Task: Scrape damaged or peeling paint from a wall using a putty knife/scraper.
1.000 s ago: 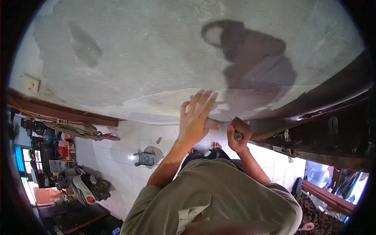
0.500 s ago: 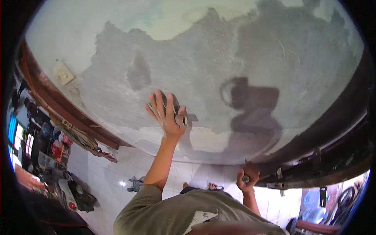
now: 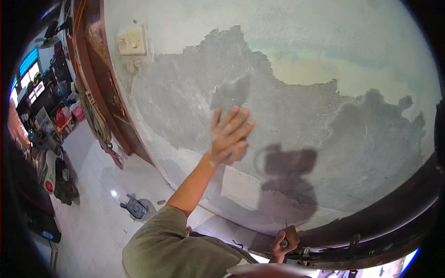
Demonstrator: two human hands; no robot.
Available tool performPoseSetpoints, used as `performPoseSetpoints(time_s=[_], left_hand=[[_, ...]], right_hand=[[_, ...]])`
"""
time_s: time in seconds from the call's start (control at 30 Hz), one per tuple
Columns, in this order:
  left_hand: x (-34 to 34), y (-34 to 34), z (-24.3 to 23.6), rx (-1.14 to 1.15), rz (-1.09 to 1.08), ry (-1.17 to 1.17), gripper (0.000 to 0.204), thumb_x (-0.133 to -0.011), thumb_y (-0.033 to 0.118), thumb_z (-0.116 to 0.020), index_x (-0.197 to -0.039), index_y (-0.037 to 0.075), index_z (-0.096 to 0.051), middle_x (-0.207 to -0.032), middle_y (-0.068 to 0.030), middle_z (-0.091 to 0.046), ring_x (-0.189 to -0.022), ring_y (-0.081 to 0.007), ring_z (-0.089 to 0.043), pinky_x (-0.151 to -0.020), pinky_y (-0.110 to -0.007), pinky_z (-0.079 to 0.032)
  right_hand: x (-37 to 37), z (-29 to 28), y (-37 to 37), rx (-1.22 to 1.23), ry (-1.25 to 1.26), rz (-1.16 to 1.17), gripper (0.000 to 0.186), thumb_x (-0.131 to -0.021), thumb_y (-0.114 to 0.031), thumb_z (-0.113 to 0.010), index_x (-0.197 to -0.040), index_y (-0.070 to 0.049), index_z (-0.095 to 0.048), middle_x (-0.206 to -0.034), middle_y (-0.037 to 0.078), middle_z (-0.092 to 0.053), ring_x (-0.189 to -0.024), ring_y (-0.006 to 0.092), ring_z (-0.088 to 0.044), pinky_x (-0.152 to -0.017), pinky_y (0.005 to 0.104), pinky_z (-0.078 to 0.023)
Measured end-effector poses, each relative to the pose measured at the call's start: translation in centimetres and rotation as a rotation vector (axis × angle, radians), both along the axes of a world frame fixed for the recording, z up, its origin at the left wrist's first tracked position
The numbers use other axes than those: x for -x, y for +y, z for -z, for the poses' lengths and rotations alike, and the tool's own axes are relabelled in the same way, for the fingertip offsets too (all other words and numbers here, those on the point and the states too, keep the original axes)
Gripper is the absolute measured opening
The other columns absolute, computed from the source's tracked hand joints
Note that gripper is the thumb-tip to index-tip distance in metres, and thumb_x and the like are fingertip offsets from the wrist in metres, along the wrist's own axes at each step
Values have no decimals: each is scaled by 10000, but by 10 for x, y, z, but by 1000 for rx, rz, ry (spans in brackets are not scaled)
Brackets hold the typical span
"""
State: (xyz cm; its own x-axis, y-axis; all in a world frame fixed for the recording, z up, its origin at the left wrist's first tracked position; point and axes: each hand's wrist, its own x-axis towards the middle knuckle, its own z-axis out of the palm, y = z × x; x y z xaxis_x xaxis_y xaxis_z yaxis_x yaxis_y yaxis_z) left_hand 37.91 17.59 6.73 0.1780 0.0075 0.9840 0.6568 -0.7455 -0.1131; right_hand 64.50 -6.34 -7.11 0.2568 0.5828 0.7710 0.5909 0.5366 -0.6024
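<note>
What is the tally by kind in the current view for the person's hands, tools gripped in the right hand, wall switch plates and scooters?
Hands (left hand, right hand): 2
Gripped tool in the right hand: 1
Wall switch plate: 1
Scooter: 1
Total: 5

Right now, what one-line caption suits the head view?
Left hand, fingers spread, at a patchy grey wall; right hand gripping a tool lower down.
</note>
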Motion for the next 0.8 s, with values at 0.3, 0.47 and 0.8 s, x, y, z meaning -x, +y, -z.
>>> performPoseSetpoints(time_s=[0.3,0.47,0.8], left_hand=[[92,-33,174,671,-167,-363,601,-1029,348,-448,-1569,108,-339,-1678,-162,-126,-1545,-388,-99,-1209,-494,-193],[135,-137,263,1665,-308,-276,569,-982,316,-581,-1496,112,-445,-1424,-207,-539,-1285,-369,-546,-1068,-405,-446],[119,-186,226,1645,255,-487,562,-967,264,-646,-1471,82,-474,-1364,-173,-611,-1211,-315,-615,-997,-413,-484]], right_hand=[[-13,57,21,-348,-50,320,504,-1021,-304,-547,-617,-52,-382,-555,14,-369,-498,143,-361,-492,319,-246],[13,-15,26,153,23,-196,396,-999,-229,-578,-669,-35,-477,-562,54,-479,-505,213,-474,-552,354,-399],[147,-68,72,-52,219,-710,512,-969,-393,-660,-607,-97,-451,-509,-4,-478,-444,146,-434,-511,330,-348]])
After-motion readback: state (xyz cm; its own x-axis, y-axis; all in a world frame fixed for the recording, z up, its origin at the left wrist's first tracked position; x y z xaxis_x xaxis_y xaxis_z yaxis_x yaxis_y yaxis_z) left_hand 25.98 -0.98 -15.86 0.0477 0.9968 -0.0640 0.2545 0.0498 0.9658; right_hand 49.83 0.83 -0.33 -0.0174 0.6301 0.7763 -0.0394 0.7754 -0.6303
